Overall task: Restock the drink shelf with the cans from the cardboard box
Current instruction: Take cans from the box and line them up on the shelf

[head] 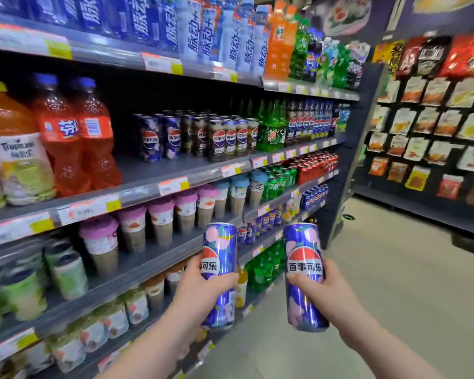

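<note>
- A shop aisle, seen looking down over two bare forearms. A long drink shelf (pixel 148 188) runs along the left side.
- The left hand (pixel 203 291) holds a tall blue and pink Pepsi can (pixel 221 242). Its fingers are curled round the can's lower half, and the can is upright in the air in front of the lower tiers.
- The right hand (pixel 327 294) holds a second Pepsi can (pixel 301 242) of the same design, almost upright. The thumb lies across the front, just under the logo.
- The two cans are near each other but not touching.
- Higher up on the shelf stand shelved Pepsi cans (pixel 151 140) with the same pattern. A bare stretch of shelf separates them from red-orange soda bottles (pixel 63 132) on their left.
- One tier lower stand cups with purple lids (pixel 162 220).
- Across the pale floor (pixel 381 283), on the right, hangs a rack of snack packets (pixel 435 119).
</note>
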A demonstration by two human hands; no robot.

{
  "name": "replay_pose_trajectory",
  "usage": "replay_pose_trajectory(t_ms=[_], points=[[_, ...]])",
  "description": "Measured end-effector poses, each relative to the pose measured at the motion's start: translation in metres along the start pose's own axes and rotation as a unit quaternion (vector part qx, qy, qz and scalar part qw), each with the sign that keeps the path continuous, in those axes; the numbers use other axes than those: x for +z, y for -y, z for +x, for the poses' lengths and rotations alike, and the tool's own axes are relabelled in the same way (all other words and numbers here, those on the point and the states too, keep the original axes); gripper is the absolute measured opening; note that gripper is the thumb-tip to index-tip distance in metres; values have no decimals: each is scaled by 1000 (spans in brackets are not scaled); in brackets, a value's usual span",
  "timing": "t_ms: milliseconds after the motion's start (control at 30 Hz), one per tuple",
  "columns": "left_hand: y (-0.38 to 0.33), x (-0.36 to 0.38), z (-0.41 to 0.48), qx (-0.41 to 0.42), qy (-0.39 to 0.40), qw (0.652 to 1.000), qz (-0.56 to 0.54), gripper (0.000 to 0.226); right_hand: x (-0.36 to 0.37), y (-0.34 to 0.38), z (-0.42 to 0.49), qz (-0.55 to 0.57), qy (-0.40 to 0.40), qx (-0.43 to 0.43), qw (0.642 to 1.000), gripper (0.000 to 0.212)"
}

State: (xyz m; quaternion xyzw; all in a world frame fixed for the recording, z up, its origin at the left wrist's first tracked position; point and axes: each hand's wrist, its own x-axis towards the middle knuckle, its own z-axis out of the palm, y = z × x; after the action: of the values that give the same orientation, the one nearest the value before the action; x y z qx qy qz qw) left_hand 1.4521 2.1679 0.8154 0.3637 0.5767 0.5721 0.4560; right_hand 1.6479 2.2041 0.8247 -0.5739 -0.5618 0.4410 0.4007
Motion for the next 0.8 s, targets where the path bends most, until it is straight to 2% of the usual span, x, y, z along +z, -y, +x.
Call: replay_pose_trajectory(t_ms=[200, 367, 533, 633, 800], points=[[-15, 39, 60, 19, -110, 994, -13, 52, -17, 23, 113, -16, 87, -68, 994, 28], [-31, 58, 93, 33, -215, 976, -13, 67, -18, 56, 190, -36, 183, -129, 974, 33], [-46, 52, 113, 59, -293, 954, -21, 35, 13, 86, 245, -30, 244, -176, 953, 34], [-59, 40, 130, 75, -316, 945, -18, 47, 39, 108, 270, 5, 270, -195, 943, 31], [-86, 9, 170, 115, -341, 933, -4, 45, 89, 146, 310, 31, 283, -220, 933, 44]])
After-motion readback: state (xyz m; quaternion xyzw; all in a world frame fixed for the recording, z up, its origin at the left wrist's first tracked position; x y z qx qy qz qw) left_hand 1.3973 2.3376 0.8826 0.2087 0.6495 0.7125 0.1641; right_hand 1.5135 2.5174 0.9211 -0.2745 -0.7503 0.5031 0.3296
